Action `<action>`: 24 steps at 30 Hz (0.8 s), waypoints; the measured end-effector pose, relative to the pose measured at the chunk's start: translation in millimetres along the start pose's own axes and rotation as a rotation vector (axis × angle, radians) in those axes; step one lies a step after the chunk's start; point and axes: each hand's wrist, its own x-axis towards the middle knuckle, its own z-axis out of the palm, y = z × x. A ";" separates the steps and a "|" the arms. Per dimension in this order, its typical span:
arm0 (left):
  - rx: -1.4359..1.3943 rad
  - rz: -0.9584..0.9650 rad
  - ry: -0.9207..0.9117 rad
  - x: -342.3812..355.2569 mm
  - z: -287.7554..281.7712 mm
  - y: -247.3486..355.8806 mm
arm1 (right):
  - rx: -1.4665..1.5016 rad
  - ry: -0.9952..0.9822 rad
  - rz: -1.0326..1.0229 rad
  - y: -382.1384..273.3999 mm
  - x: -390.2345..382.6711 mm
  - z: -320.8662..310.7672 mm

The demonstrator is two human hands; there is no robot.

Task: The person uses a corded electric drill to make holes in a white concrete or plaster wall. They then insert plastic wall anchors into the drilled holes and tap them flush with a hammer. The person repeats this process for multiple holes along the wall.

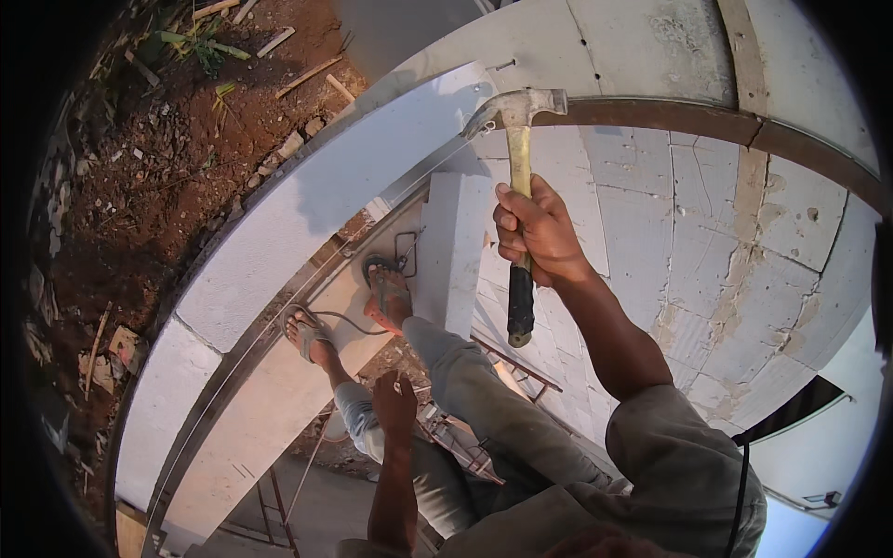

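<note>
Pale block wall (633, 219) already up, what remains hard to judge, and right hand (541, 231) grips the hammer (519, 160) head-up before it, left hand (395, 402) by the legs (498, 405), its hold unclear

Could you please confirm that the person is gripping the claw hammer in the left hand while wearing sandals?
Not quite: the head view shows the right hand gripping the claw hammer; the sandals are as you say.
</note>
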 end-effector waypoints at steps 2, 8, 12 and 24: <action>0.476 -0.138 -0.088 -44.7 -47.2 -9.3 | 0.065 0.121 -0.109 -6.2 35.7 31.1; 0.579 -0.491 -0.172 -64.8 -57.8 13.5 | 0.265 0.645 -0.481 20.5 191.4 34.5; 0.619 -0.557 -0.202 -54.5 -65.0 15.0 | 0.340 0.511 -0.352 13.0 175.1 43.0; 0.551 -0.483 -0.157 -61.6 -85.4 -4.4 | 0.469 0.494 -0.249 2.1 181.9 59.1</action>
